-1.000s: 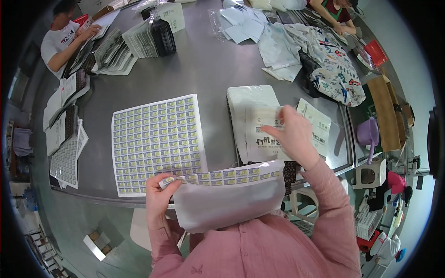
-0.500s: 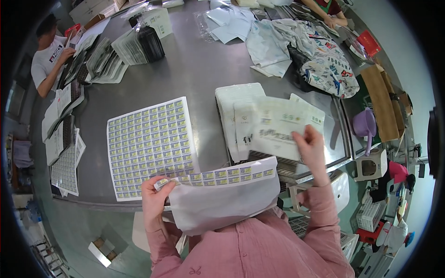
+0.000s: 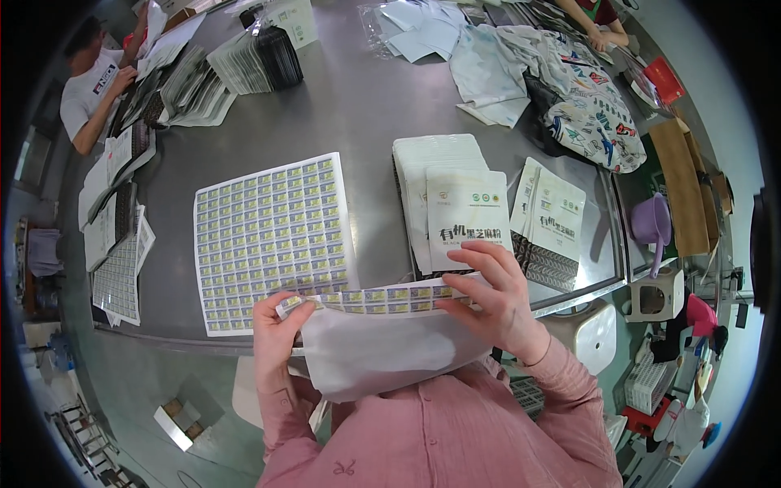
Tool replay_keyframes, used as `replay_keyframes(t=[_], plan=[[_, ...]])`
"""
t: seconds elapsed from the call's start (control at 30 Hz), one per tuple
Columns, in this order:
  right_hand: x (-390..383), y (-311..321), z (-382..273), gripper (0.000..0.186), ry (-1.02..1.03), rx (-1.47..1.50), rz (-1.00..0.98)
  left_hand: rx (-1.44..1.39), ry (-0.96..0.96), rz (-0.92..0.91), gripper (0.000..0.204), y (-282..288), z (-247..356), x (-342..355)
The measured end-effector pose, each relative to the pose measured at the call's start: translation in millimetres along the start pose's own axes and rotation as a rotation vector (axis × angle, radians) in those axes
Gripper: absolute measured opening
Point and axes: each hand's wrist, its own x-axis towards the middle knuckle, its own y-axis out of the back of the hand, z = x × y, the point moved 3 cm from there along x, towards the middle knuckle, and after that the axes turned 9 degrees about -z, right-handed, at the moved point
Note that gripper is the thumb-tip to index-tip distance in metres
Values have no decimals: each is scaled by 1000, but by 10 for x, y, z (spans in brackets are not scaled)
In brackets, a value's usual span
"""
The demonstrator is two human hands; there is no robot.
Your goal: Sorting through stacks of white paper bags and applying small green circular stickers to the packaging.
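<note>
Right hand (image 3: 496, 297) dropped onto sticker strip (image 3: 382, 298), fingers flat; left hand (image 3: 277, 325) pinches its left end; strip runs left-right between them.

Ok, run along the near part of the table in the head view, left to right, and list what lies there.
Loose label sheets at the table's left edge → big sheet of small labels → stack of white pouches → white pouch under the right hand → second pouch pile → purple scoop.
</note>
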Motion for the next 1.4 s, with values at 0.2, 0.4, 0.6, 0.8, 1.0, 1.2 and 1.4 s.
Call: replay_keyframes(t=[0.2,0.4,0.6,0.8,1.0,1.2,1.4], plan=[[-113,-114,67,34,126,-141,94,34,37,-19,30,41,-16,-3],[-50,-112,-4,35,-8,-79,117,-38,-45,-26,25,-5,15,-5],[-99,-198,173,21,-54,209,-14,-64,-33,-62,23,-14,33,25],[-10,-94,256,20,-14,249,-196,-41,-33,-47,23,-32,64,1],[43,21,116,30,23,129,42,-122,-79,-3,27,4,-34,3],[14,-28,126,29,144,57,72,-44,4,-32,39,52,-69,8],[9,-44,128,30,145,84,40,-78,-56,-5,33,54,-96,1]])
